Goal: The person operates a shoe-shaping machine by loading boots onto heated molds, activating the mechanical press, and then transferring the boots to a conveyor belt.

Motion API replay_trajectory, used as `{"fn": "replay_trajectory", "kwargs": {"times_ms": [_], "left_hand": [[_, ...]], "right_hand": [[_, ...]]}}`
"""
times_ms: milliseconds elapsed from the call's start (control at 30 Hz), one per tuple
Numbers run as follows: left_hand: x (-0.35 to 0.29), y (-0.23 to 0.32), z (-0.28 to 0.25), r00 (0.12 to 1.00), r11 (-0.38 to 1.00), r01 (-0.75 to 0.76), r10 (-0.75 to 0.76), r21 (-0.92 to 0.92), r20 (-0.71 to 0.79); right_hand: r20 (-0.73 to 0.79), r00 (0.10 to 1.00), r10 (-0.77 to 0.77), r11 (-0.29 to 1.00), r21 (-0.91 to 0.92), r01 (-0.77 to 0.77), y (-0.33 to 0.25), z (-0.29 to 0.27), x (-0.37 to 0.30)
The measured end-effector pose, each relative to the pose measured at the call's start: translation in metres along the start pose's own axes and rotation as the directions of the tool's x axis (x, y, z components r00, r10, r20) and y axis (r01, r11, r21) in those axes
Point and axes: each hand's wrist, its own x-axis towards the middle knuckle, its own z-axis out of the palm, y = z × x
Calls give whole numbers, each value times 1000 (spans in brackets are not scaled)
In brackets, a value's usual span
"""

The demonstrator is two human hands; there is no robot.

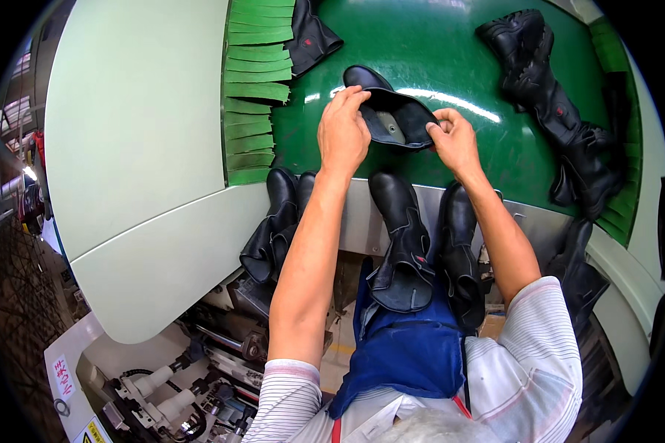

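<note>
A black boot (pixel 371 78) is tilted over the green surface, its wide shaft opening turned toward me and a pale insole visible inside. My left hand (pixel 343 134) is closed on the left side of the shaft rim. On the other side, my right hand (pixel 454 143) pinches the rim between thumb and fingers. Just below my hands, another black boot (pixel 397 235) leans toe-up against the metal edge, its shaft resting on my blue apron. One more boot (pixel 462 247) leans beside it, under my right forearm.
The green surface (pixel 443 66) bears several black boots (pixel 543 92) along its right side and a boot (pixel 312 40) at the far left. Green strip curtains (pixel 255 111) hang at both sides. More boots (pixel 279 221) lean left of my left forearm. Machinery (pixel 192 395) stands at lower left.
</note>
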Motion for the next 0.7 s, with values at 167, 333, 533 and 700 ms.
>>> {"fn": "replay_trajectory", "kwargs": {"times_ms": [167, 333, 533, 700], "left_hand": [[1, 1, -1, 996, 999, 10, -13, 33, 83], [-9, 11, -7, 991, 996, 75, -68, -55, 119], [-85, 37, -32, 939, 913, 325, -279, -248, 202], [-203, 65, -59, 858, 930, 329, -222, -162, 464]], "right_hand": [[11, 1000, -8, 999, 54, 7, 6, 5, 4], [23, 998, -62, 997, 37, 61, 4, 7, 2], [77, 993, -85, 996, 2, 85, -15, -1, -8], [35, 990, -134, 991, 29, 133, -9, 0, -28]]}}
